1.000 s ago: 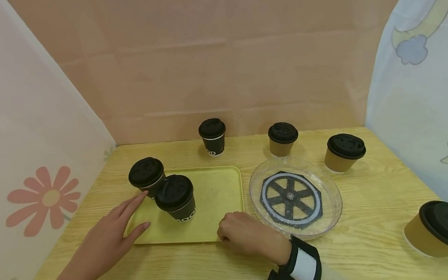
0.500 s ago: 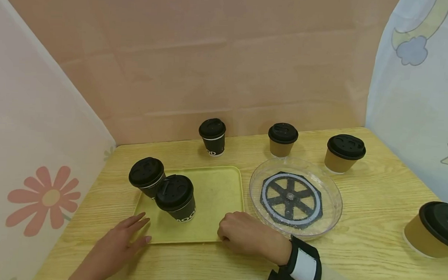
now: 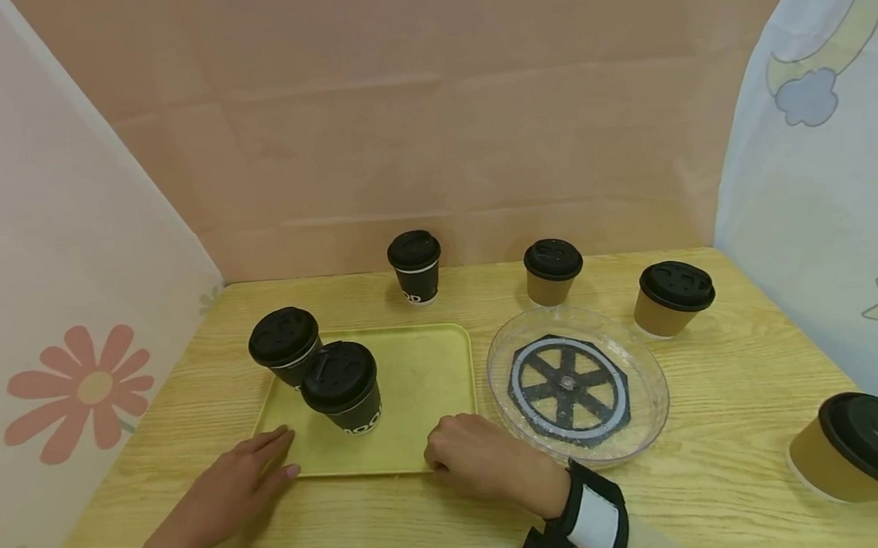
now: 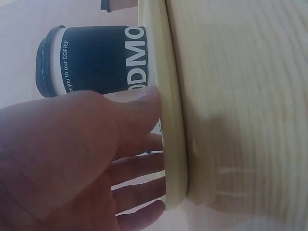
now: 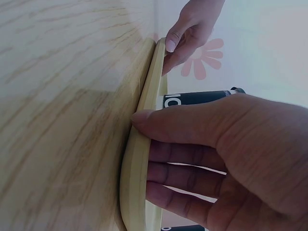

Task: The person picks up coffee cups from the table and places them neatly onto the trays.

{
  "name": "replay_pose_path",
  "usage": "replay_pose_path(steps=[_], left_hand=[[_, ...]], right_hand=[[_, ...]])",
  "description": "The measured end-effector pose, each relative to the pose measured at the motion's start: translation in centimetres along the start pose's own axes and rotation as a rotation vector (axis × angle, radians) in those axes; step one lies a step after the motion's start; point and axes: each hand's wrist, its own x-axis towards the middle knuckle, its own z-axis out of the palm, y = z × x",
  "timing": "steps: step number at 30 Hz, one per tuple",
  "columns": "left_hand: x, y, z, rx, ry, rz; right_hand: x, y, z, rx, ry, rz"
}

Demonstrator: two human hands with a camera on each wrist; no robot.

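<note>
Our left grip (image 3: 231,484) has come down from the rear cup (image 3: 284,338) to the near-left corner of the tray (image 3: 422,386), its fingers nearly straight, touching but not clasping. Our right grip (image 3: 479,459) stays pinched on the near rim. The tray sits on the bench (image 3: 379,522), the front cup (image 3: 343,383) upright inside; we judge that attention has turned from cups to tray.

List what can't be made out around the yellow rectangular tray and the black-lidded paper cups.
Head: the near-right corner of the yellow rectangular tray, under the right hand.
Head: part of the base of the rear black paper cup, behind the front black paper cup.
Head: one side of the nearest brown paper cup, cut off by the right edge.
Left wrist: part of the large white lettering, behind the left hand.
</note>
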Motion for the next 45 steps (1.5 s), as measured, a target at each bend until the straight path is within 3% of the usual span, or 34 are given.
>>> replay_pose_path(steps=[12,21,26,34,39,45], left_hand=[[0.0,-0.5,0.7,0.009,0.099,0.049],[0.6,-0.3,0.3,0.007,0.048,0.038],[0.5,-0.5,0.5,0.003,0.086,0.052],[0.6,-0.2,0.6,-0.003,0.074,0.029],[0.5,0.0,0.6,-0.01,0.054,0.019],[0.2,0.1,0.9,0.013,0.113,0.018]], right_hand=[[0.2,-0.1,-0.1,0.0,-0.024,0.008],[0.1,-0.1,-0.2,-0.006,-0.014,0.012],[0.1,-0.1,-0.1,-0.009,-0.01,0.021],[0.8,0.8,-1.7,0.015,-0.106,0.035],[2.4,3.2,-4.6,-0.014,0.0,0.035],[5.3,6.2,-7.5,-0.063,0.149,0.092]])
